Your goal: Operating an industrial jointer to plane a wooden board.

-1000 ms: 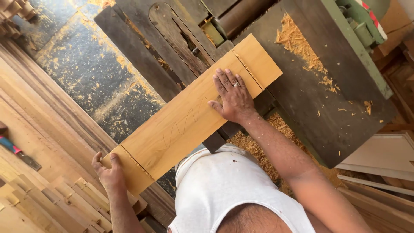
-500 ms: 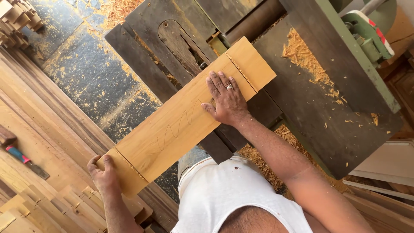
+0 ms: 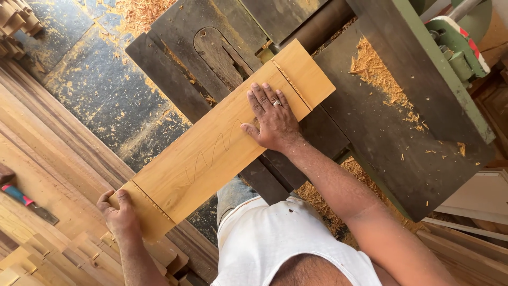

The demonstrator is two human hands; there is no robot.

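Pressing board [image 3: 211, 153], right hand [image 3: 272, 119] (flat), left hand [image 3: 119, 212] gripping

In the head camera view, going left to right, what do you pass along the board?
Red-handled tool → left hand gripping the board's near end → wavy pencil line → right hand flat on the board → sawdust pile → green machine part.
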